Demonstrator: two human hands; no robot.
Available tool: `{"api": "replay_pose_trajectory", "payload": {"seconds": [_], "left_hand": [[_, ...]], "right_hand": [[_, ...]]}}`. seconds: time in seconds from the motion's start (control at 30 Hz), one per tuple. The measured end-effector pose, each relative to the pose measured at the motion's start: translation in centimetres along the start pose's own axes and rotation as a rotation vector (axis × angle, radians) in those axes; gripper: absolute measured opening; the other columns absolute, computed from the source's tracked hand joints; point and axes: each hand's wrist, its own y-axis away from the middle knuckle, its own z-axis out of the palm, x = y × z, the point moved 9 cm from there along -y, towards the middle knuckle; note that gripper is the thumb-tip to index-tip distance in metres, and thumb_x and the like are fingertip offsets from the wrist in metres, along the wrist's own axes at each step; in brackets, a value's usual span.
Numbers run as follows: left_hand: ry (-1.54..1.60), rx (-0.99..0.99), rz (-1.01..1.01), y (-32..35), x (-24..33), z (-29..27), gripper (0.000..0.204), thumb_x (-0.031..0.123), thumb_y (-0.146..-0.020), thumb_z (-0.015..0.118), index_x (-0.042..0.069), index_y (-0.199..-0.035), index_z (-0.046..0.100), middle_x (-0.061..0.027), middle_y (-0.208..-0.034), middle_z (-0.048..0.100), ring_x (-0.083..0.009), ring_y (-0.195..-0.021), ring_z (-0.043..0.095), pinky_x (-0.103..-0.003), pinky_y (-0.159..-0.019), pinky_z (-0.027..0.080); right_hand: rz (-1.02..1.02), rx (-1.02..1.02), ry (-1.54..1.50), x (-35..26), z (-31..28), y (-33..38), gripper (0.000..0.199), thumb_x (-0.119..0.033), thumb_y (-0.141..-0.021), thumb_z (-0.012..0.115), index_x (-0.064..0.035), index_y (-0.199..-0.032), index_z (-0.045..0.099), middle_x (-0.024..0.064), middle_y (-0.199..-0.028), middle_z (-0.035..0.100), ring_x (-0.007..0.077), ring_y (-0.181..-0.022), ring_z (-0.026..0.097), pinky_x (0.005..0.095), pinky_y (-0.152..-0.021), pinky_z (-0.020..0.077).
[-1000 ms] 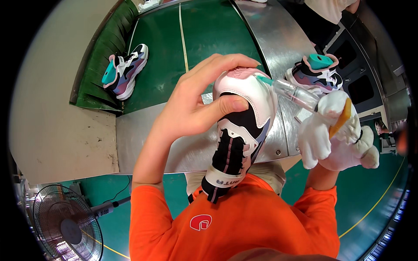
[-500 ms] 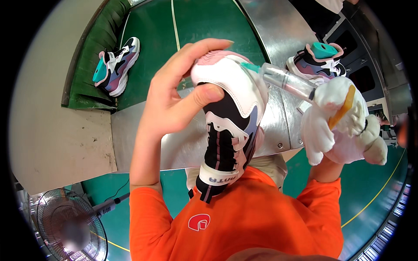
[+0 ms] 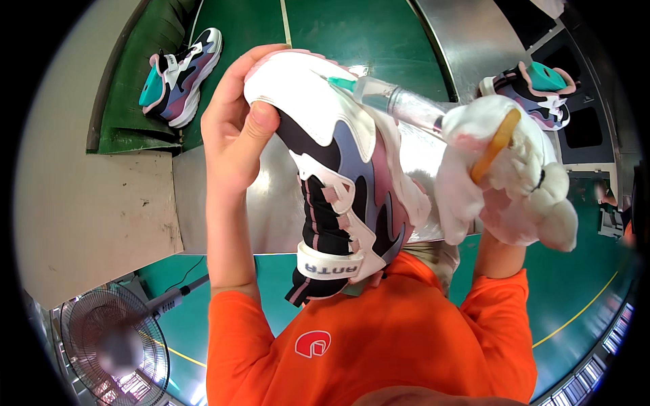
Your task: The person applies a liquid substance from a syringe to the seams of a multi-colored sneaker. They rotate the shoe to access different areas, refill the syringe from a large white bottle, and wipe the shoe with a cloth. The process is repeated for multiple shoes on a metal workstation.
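My left hand grips the toe end of a sneaker in white, black, blue and pink, thumb on the upper and fingers round the far side. The toe points away from me, while the heel end with its white strap hangs near my orange shirt. In my right hand, wrapped in white cloth with a tan rubber band, is a clear syringe. Its green tip meets the shoe's white toe edge near the sole; whether it touches I cannot tell. The cloth hides most of the right fingers.
A matching sneaker with a teal insert lies on the green belt at the far left. Another such sneaker stands on the metal ledge at the right. A floor fan is at lower left.
The sneaker has shifted left in my left hand and turned, showing more of its side. My right hand has moved left with the syringe, whose tip stays by the toe edge.
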Motion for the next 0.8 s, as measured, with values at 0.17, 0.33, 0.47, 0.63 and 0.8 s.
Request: {"api": "replay_pose_trajectory", "payload": {"seconds": [0.17,0.33,0.47,0.63,0.8], "left_hand": [[0.015,0.085,-0.066,1.7,-2.0,-0.7,0.068,0.045,-0.092,0.065,-0.006,-0.133,0.048,-0.0136,-0.125,0.060,-0.0210,-0.115,0.057,-0.033,-0.099,0.044],[0.087,0.148,-0.100,3.4,-3.8,-0.9,0.066,0.043,-0.095,0.061,-0.007,-0.135,0.046,-0.0151,-0.128,0.058,-0.0222,-0.118,0.056,-0.035,-0.102,0.043],[0.079,0.188,-0.169,4.2,-4.2,-0.3,0.065,0.043,-0.097,0.058,-0.007,-0.136,0.044,-0.0166,-0.130,0.057,-0.0235,-0.119,0.056,-0.036,-0.102,0.043],[0.130,0.247,-0.222,5.1,-5.1,0.1,0.063,0.043,-0.098,0.055,-0.007,-0.136,0.044,-0.0165,-0.130,0.057,-0.0235,-0.118,0.057,-0.036,-0.102,0.044],[0.114,0.202,-0.215,5.2,-5.5,0.3,0.061,0.043,-0.100,0.052,-0.006,-0.135,0.044,-0.0162,-0.129,0.058,-0.0230,-0.117,0.057,-0.036,-0.100,0.045]], "right_hand": [[0.066,0.011,-0.016,2.1,-0.3,1.1,0.090,-0.040,-0.059,0.087,0.0170,-0.119,0.051,0.0274,-0.104,0.057,0.0294,-0.066,0.060,0.0363,-0.056,0.0520],[0.125,-0.002,-0.053,3.9,-0.8,1.9,0.090,-0.040,-0.059,0.087,0.0176,-0.119,0.050,0.0270,-0.101,0.057,0.0288,-0.065,0.060,0.0358,-0.056,0.0514],[0.155,-0.011,-0.085,4.4,-1.0,2.9,0.090,-0.039,-0.059,0.087,0.0181,-0.119,0.050,0.0267,-0.099,0.058,0.0284,-0.064,0.060,0.0354,-0.056,0.0509],[0.190,-0.045,-0.123,4.4,-0.9,4.0,0.090,-0.038,-0.060,0.087,0.0188,-0.119,0.050,0.0263,-0.097,0.058,0.0278,-0.063,0.059,0.0348,-0.056,0.0503],[0.210,-0.059,-0.145,4.5,-0.9,5.1,0.090,-0.038,-0.060,0.087,0.0194,-0.119,0.049,0.0260,-0.095,0.059,0.0273,-0.062,0.059,0.0343,-0.056,0.0497]]}}
